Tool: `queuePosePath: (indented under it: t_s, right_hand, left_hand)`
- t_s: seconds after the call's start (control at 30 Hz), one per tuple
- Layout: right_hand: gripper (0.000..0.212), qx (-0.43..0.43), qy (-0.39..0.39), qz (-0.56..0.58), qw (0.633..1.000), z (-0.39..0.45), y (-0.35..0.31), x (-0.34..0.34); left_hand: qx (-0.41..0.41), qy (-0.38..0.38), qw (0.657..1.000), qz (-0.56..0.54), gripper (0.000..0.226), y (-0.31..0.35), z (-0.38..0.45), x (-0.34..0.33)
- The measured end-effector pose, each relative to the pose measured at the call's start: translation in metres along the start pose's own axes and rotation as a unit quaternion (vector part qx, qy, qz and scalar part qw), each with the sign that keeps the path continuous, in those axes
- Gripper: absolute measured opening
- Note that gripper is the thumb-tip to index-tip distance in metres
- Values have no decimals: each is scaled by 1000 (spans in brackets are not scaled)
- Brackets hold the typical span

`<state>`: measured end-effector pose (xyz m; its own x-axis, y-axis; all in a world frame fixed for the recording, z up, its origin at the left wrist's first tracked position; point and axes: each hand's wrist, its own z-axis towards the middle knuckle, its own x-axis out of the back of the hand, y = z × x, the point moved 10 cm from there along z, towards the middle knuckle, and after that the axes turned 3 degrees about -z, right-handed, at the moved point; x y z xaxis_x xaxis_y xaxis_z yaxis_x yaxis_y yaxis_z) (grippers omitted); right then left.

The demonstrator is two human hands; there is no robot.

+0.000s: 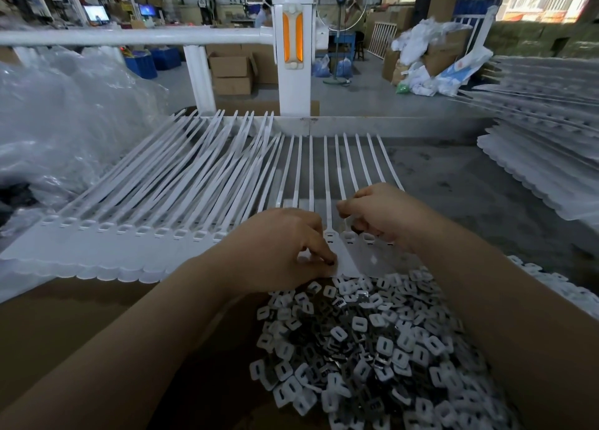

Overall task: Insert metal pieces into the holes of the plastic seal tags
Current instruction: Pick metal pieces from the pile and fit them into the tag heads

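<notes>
1. A long row of white plastic seal tags [181, 199] lies flat on the grey table [453, 183]. Their thin tails point away and their wide flat ends point toward the person.
2. Each tag has a small square hole near its wide end. The holes make a line across the row.
3. The left hand [275, 248] rests on the wide end of a tag near the middle of the row. Its fingertips are pressed together on the tag's flat part. Something small and dark sits under the fingertips, but it is too hidden to say what it is.
4. The right hand [385, 215] is just beside the left hand, above the tags at the right end of the row. Its fingers are curled in and pinched together. You cannot tell if it holds a piece.
5. A big pile of metal pieces [372, 342] lies close to the person, on brown cardboard [81, 316]. White plastic bits with slots are mixed in with the grey metal ones.
6. More white tags are stacked [544, 131] on the right side of the table.
7. Crinkly clear plastic bags [64, 121] sit on the left.
8. A white rail and post [291, 47] stand behind the table.
</notes>
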<state>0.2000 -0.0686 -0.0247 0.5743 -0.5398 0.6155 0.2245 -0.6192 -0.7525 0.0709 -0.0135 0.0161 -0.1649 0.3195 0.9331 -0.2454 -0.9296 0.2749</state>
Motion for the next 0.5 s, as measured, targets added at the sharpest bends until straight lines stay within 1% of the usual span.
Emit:
queuePosePath:
  t_s: [0.1,0.2,0.33,0.43,0.5]
  right_hand:
    - [30,-1,-1,3,1000,0,0,0]
    - [29,0,-2,2,1000,-1,1,0]
    - [27,0,0,3,1000,-2,1,1]
    - [27,0,-2,5,1000,-3,0,0]
    - [25,-1,-4,8,1000,-4,0,1]
  left_hand:
    - [-8,-22,1000,8,27,0,-3,0]
    - [-22,-24,999,2,21,5,-2,1]
    - [-54,-3,999,1,12,15,-3,5]
    - [-47,16,999,-19,10,13,-3,6]
    - [-30,50,997,-58,9,7,-2,10]
